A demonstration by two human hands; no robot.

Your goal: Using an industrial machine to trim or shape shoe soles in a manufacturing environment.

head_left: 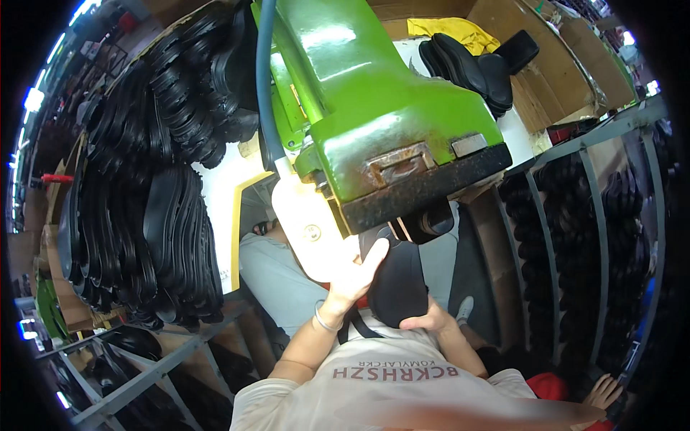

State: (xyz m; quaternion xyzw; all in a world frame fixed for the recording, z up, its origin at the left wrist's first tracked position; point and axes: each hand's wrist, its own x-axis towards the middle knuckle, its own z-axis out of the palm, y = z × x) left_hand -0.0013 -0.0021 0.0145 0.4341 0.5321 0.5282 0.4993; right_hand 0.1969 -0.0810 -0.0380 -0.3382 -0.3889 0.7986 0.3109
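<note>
A black shoe sole is held in front of my body, under the front of a green machine. My left hand is closed on its left edge, thumb lying on top. At the near right end, my right hand grips it with the thumb above and the fingers hidden beneath. The sole's far end reaches the dark part under the machine head, and I cannot tell whether they touch. Beside my left hand, a white lamp panel glows brightly.
Black soles stand in dense rows on the left table; several more lie behind the machine near a yellow cloth and a cardboard box. Metal racks flank me. Another person's hand shows at lower right.
</note>
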